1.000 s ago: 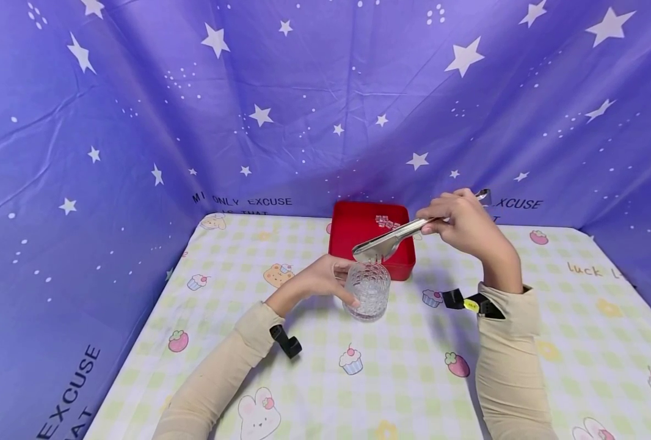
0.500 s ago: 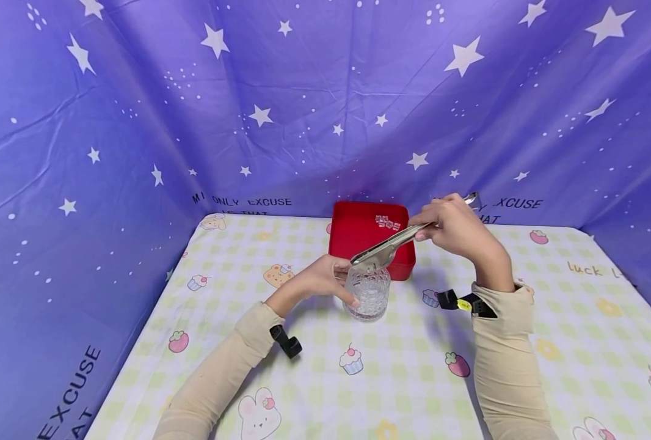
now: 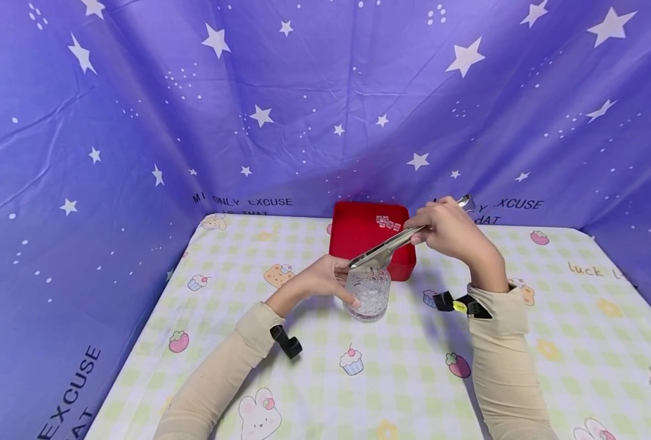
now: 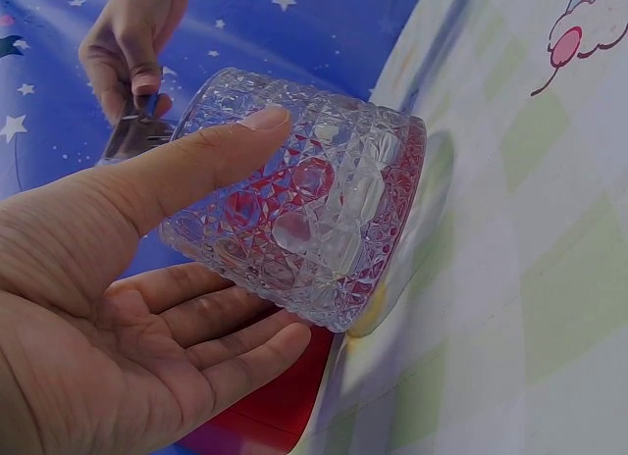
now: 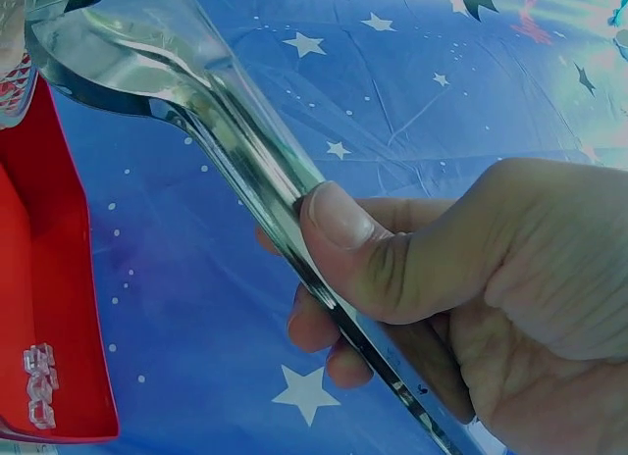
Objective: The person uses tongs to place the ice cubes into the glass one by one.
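Observation:
A clear cut-glass tumbler [image 3: 368, 300] stands on the tablecloth in front of a red box. My left hand [image 3: 321, 277] holds its side, the thumb on the near face; in the left wrist view the other fingers [image 4: 257, 362] curve round below the glass [image 4: 294, 205]. My right hand [image 3: 449, 228] grips metal tongs [image 3: 394, 242] along their arms, which lie close together. The tong heads are over the tumbler's mouth; whether they hold anything is hidden. In the right wrist view, the thumb presses on the upper arm of the tongs [image 5: 245, 141].
The red box [image 3: 353, 229] sits right behind the tumbler, with several small clear cubes [image 3: 387, 222] in its far right part. A light checked tablecloth [image 3: 402, 379] covers the table. A purple star-print curtain [image 3: 303, 140] hangs behind and at both sides.
My right hand has moved left and slightly down, bringing the tong heads from above the rim onto the tumbler's mouth. The left hand and the tumbler have stayed in place.

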Demonstrator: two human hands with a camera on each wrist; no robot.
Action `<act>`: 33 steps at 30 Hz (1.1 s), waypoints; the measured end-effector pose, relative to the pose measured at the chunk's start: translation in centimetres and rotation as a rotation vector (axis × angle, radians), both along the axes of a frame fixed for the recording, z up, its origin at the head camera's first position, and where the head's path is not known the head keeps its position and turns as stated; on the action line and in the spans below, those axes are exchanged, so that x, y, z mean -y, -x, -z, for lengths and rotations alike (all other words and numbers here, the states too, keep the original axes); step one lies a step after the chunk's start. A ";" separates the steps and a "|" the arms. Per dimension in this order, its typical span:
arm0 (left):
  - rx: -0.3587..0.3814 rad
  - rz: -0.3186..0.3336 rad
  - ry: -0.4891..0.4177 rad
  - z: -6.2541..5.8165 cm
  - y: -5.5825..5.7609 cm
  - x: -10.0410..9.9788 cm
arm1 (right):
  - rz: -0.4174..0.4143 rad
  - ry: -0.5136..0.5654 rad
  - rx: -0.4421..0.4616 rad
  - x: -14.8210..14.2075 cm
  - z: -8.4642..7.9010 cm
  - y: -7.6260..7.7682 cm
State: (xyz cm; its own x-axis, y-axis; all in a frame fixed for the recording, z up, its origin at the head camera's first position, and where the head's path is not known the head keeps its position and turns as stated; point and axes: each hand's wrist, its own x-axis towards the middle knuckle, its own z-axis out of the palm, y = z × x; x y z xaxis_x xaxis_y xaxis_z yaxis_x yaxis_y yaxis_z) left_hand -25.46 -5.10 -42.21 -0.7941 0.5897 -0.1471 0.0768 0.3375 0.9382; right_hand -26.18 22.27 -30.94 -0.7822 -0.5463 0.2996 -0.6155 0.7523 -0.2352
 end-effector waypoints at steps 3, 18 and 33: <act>0.009 -0.005 -0.007 0.0 0.0 0.0 | 0.003 0.003 0.006 0.0 0.0 0.0; 0.020 -0.026 0.016 -0.1 0.0 -0.1 | 0.010 0.010 0.001 -0.1 0.0 -0.1; 0.044 0.016 -0.022 -0.1 0.1 -0.1 | 0.089 0.102 -0.185 -0.4 0.2 0.4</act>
